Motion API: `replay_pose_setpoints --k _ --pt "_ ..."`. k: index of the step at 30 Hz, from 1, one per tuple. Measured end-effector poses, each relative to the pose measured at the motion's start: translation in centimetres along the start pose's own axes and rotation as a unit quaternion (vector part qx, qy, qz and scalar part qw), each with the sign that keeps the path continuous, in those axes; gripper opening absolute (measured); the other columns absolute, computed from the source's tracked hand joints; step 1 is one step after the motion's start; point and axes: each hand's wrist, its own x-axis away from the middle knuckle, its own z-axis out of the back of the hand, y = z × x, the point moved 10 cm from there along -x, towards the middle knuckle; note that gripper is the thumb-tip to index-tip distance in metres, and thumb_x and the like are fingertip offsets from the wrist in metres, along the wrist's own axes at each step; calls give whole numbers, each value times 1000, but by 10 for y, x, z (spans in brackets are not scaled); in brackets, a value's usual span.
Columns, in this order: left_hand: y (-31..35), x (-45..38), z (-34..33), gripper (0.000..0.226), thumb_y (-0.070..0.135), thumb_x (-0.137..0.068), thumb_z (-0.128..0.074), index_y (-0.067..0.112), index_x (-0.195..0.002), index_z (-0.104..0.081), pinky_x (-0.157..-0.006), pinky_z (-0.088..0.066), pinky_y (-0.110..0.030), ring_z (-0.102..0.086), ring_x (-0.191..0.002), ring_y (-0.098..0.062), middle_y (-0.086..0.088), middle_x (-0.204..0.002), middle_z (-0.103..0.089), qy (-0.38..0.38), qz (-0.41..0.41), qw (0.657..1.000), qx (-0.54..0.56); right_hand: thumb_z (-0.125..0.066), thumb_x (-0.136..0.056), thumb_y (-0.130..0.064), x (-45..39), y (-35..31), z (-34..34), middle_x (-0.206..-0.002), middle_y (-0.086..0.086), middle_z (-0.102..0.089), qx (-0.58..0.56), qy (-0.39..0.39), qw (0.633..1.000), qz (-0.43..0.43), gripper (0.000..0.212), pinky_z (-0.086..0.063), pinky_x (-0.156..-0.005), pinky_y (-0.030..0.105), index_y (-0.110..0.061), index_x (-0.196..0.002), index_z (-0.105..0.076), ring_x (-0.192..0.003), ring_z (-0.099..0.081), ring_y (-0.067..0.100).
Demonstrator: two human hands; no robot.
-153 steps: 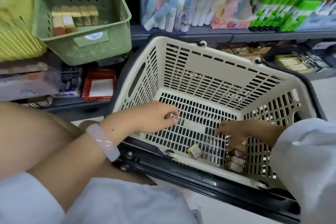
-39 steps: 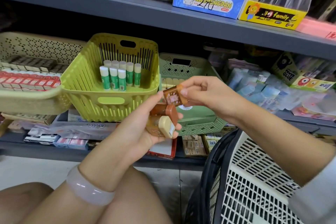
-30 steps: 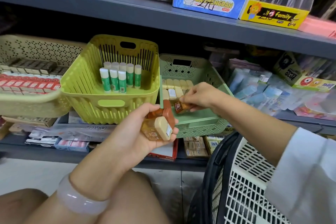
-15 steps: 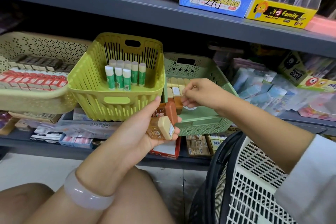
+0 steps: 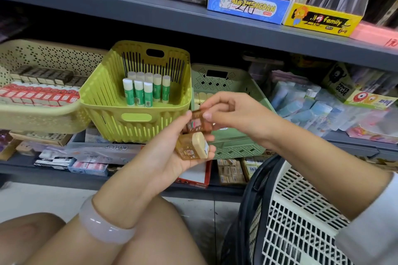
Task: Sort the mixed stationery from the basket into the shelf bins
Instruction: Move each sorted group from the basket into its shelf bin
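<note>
Brown-wrapped erasers (image 5: 195, 146) sit gripped in the left hand (image 5: 172, 155). Right hand (image 5: 232, 114) pinches the top one, before a green bin (image 5: 234, 146).

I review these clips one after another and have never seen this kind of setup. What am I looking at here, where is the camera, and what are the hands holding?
There is no machine here: a person wears a camera on the head, and it looks forward and down at their own two bare hands in front of shop shelves. The left hand, with a pale bracelet on the wrist, cups a few small brown and cream erasers. The right hand pinches the top brown eraser of that stack. Behind the hands is a pale green bin on the shelf, with a row of cream pieces just visible inside. To its left, a yellow-green bin holds upright glue sticks. The white shopping basket stands at lower right; its inside is out of view.
</note>
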Motion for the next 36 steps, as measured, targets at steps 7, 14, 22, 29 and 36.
replay_pose_setpoints --k 7,14,22,29,36 --pt "3 2 0 40 21 -67 -63 0 -100 -55 -65 -59 -37 -68 -73 -28 -22 -79 -68 -32 7 999 38 -68 -82 -17 -15 40 81 -73 6 -66 172 199 957 -119 12 -56 -53 21 -15 -75 -59 -59 -64 13" --pt "2 2 2 34 -2 -61 -60 -7 -94 -56 -73 -58 -39 -70 -85 -31 -22 -80 -70 -37 -1 998 52 -71 -80 -19 -38 74 67 -70 6 -66 252 138 938 -194 20 -59 -61 28 -13 -64 -60 -68 -65 21" --pt "2 -1 6 27 12 -65 -65 8 -91 -69 -72 -58 -27 -70 -87 -15 -6 -93 -74 -45 -21 997 -62 -63 -86 -20 -46 75 60 -82 14 -71 272 137 938 -168 21 -55 -84 38 -12 -68 -56 -77 -69 21" --pt "5 -3 12 22 14 -72 -64 11 -94 -69 -52 -41 -15 -53 -62 -4 0 -80 -69 5 -52 993 -102 -54 -92 -24 -13 34 33 -83 7 -71 40 61 996 -60 16 -56 -65 22 -12 -87 -63 -70 -66 12" --pt "6 -4 12 14 6 -69 -65 4 -83 -62 -62 -56 -18 -66 -74 -12 -10 -85 -70 14 -64 997 -45 -68 -77 -25 12 9 -12 -76 -2 -69 3 -57 998 -18 26 -52 -69 19 -9 -97 -63 -72 -64 6"
